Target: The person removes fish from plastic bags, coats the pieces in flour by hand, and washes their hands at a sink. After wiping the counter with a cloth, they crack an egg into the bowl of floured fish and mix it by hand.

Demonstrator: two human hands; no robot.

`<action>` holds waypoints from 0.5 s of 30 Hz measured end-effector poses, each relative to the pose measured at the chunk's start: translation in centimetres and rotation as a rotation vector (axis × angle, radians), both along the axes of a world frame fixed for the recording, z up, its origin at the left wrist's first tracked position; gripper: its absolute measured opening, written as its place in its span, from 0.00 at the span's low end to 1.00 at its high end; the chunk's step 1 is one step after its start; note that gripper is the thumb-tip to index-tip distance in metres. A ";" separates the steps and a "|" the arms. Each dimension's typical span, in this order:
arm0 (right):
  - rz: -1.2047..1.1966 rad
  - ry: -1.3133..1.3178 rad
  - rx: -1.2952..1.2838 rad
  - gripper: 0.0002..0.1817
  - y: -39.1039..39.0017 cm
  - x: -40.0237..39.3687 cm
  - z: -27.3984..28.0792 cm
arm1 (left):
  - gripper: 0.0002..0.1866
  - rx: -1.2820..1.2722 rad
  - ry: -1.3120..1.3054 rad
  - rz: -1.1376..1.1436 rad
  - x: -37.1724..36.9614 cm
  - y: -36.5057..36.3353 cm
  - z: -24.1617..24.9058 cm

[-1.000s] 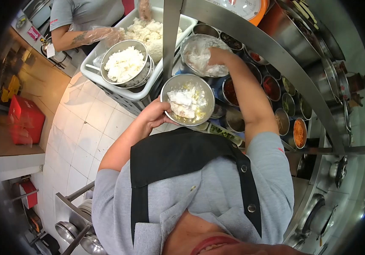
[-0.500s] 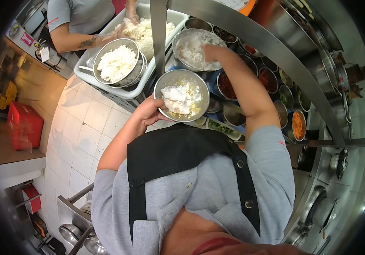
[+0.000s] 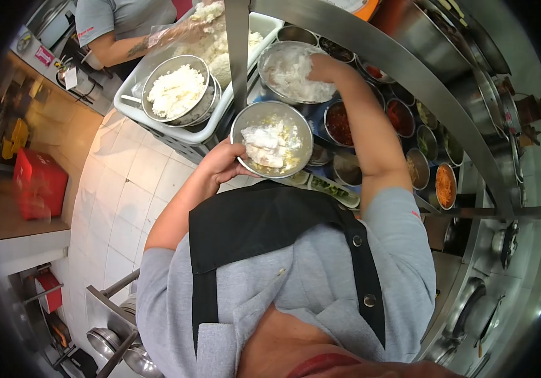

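My left hand point(image 3: 224, 162) grips the rim of a metal bowl point(image 3: 303, 146), thumb over the edge and fingers beneath. Inside the bowl lie white, powder-coated pieces point(image 3: 265, 143) with yellowish bits around them. My right hand point(image 3: 324, 68) is at a larger metal basin holding a white flour-like powder point(image 3: 288, 72). Its fingers reach down to the powder at the basin's right side; they are blurred and partly hidden, so their grip does not show.
A white tub point(image 3: 125, 94) of rice stands at the upper left, with a metal bowl of rice point(image 3: 176, 91) on it. A co-worker's gloved hand point(image 3: 198, 25) is over the tub. A metal frame point(image 3: 409, 69) arches above several ingredient containers, including shredded orange food point(image 3: 445, 186).
My right hand has shifted slightly up and right in the basin. The co-worker's gloved hand has lifted some rice. My left hand still holds the bowl in nearly the same place.
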State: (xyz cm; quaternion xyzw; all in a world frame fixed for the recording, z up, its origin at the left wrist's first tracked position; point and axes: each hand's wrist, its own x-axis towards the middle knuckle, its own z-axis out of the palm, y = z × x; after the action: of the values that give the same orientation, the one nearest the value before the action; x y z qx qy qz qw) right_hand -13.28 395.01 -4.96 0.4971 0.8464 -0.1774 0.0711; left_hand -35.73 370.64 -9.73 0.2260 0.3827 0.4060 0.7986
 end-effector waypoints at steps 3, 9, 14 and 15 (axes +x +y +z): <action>-0.001 0.053 0.107 0.26 -0.4 0.1 0.0 | 0.29 -0.010 0.019 -0.021 -0.2 0.2 -0.3; -0.033 0.265 0.128 0.24 -1.6 0.5 0.0 | 0.30 0.041 -0.018 0.000 -0.1 0.0 -0.1; -0.041 0.302 0.223 0.24 -1.6 0.6 -0.7 | 0.27 0.022 -0.008 -0.001 0.0 0.2 0.1; -0.058 0.365 0.185 0.23 -1.8 0.7 0.1 | 0.27 0.026 -0.007 -0.005 0.0 0.3 -0.1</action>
State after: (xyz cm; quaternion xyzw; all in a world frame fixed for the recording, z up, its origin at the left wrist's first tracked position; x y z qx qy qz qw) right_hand -12.57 393.18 -4.89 0.4852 0.8432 -0.1883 -0.1345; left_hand -35.78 370.97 -9.88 0.2358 0.3739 0.4095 0.7981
